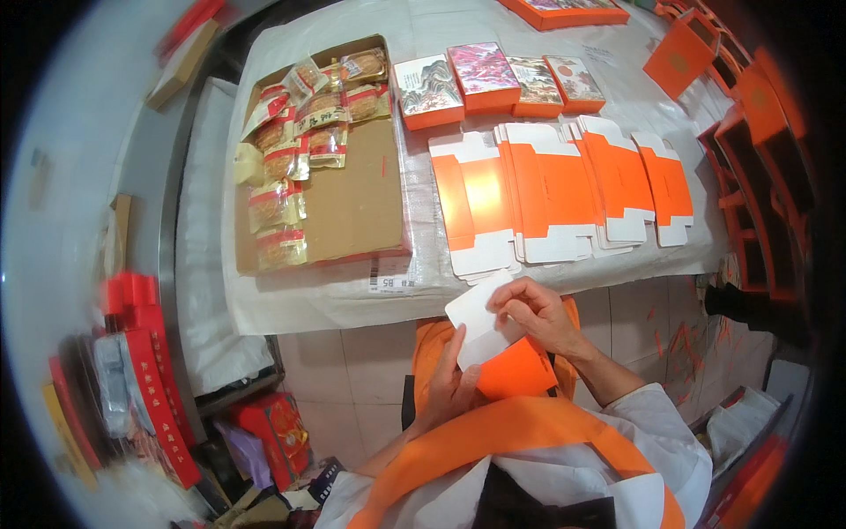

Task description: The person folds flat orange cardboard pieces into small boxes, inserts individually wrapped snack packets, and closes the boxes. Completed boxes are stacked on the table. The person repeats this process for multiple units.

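Close to my body, in front of the table edge, is a small folding carton (518, 370), orange outside and white inside, partly folded. My left hand (451, 381) grips its left side, with the thumb and fingers along the white flap. On the upper right of that white panel, my right hand (539, 316) has its fingers bent and pinched at the edge. Just beyond my hands lie stacks of flat orange-and-white carton blanks (553, 201) in a row on the table.
A shallow cardboard box (357, 207) at the left holds several wrapped pastries (322, 113). Behind the blanks stand several closed boxes with landscape pictures (485, 78). Orange open boxes (683, 55) crowd the right. Red packages (145, 370) lie at the lower left.
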Motion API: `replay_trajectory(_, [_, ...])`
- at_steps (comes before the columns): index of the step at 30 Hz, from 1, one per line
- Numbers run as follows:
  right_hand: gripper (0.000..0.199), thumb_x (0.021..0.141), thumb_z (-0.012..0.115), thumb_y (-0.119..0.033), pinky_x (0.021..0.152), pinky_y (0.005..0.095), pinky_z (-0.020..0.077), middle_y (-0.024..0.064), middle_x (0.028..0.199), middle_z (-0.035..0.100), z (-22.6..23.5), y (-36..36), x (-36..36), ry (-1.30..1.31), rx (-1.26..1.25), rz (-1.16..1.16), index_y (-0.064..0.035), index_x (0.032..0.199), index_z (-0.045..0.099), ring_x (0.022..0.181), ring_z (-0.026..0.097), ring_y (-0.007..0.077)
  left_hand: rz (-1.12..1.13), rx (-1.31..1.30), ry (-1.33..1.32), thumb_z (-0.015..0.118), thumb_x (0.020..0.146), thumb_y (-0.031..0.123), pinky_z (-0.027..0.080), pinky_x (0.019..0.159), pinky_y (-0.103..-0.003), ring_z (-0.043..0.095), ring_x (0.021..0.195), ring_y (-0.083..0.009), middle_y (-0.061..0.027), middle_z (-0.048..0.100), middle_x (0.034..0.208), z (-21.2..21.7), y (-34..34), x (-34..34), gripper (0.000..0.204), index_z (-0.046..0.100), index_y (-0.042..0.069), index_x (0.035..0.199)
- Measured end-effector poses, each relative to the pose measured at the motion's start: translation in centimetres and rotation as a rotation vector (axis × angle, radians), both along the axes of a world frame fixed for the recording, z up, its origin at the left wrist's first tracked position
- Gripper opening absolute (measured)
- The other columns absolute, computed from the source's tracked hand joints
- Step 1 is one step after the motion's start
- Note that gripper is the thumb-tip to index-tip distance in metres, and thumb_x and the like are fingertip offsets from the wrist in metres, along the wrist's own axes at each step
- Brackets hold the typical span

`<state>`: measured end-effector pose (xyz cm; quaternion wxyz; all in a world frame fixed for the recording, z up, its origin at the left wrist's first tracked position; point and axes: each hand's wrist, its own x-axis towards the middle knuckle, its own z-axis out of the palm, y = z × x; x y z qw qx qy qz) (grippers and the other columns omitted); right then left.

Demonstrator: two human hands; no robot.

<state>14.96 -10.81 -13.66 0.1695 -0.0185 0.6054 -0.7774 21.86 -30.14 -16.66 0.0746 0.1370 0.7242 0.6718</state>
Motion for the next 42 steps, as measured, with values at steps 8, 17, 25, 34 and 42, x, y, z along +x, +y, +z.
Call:
replay_trajectory(8, [0.012,0.088,0.05,-0.005,0.085,0.0287,0.046,0.0104,0.11,0.059,-0.8,2.8,2.6,0.241,0.142,0.031,-0.0004,0.099,0.053,0.098,0.058,0.015,-0.168,0.02,-0.172,0.043,0.091,0.015,0.027,0.104,-0.033,0.038,0.125,-0.0281,-0.0191,0.038,0.135,-0.8,3.7,-3.4,0.05,0.03,-0.003,0.136])
replay_trajectory(17, [0.025,0.089,0.053,-0.012,0.094,0.0325,0.0413,0.0117,0.117,0.055,-1.8,6.4,-8.4,0.3,0.4,-0.307,-0.0013,0.112,0.052,0.108,0.053,0.0212,-0.14,-0.403,-0.013,0.054,0.087,0.024,0.029,0.104,-0.04,0.035,0.125,-0.0378,-0.0248,0.033,0.136,0.9,7.6,-17.5,0.06,0.031,-0.001,0.136])
replay_trajectory(25, [0.094,0.067,0.076,-0.038,0.105,0.056,0.0202,0.0199,0.143,0.024,3.8,11.9,-26.3,0.998,1.171,0.054,-0.0148,0.141,0.023,0.133,0.02,0.0391,-0.242,-1.2,0.647,0.075,0.058,0.052,0.011,0.109,-0.05,0.015,0.133,-0.0443,-0.0327,0.017,0.141,6.8,2.8,-36.9,0.111,0.02,0.003,0.141])
replay_trajectory(34, [0.119,0.049,0.069,-0.072,0.098,0.0672,0.0203,0.015,0.146,0.017,2.8,7.2,-40.5,0.831,1.563,0.784,-0.0236,0.144,0.016,0.134,0.016,0.0398,-0.548,-1.385,0.431,0.076,0.047,0.062,0.014,0.105,-0.059,0.008,0.135,-0.0448,-0.0298,0.011,0.144,6.9,2.7,-45.9,0.124,0.016,0.013,0.144])
replay_trajectory(42, [0.114,0.053,0.067,-0.072,0.09,0.0651,0.0319,0.0119,0.143,0.025,5.1,8.1,-36.9,0.883,1.505,0.673,-0.0208,0.143,0.019,0.125,0.031,0.0397,-0.484,-1.303,0.557,0.077,0.047,0.055,0.028,0.099,-0.058,0.023,0.129,-0.0442,-0.023,0.022,0.141,8.9,4.1,-43.4,0.112,0.029,0.018,0.141])
